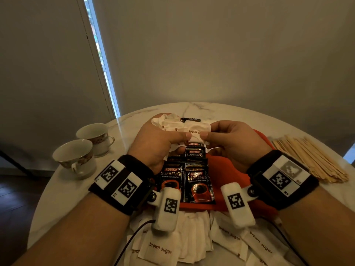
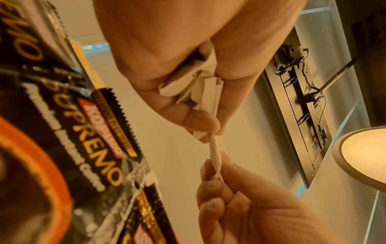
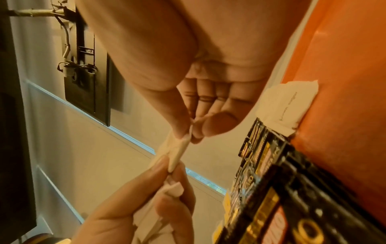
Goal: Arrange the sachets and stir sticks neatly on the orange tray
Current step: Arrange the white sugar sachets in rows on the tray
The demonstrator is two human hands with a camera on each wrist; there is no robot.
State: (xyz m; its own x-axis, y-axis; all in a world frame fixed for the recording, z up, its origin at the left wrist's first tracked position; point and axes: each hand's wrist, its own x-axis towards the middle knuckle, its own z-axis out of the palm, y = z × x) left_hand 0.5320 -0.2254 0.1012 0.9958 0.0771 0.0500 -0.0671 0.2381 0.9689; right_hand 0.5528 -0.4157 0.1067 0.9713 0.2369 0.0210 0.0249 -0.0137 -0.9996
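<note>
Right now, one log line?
left hand: grips brown sugar sachets | right hand: pinches same | coffee sachets: on orange tray | stir sticks: off tray

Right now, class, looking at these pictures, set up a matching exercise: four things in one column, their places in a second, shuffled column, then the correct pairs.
Things:
1. stir sticks
2. teacups
3. coffee sachets
4. brown sugar sachet

Places:
A. lying on the orange tray
B. pinched between both hands, left hand and right hand
C. piled on the table, right of the tray
D. standing on the table, left of the tray

Pairs: 1-C, 2-D, 3-A, 4-B
</note>
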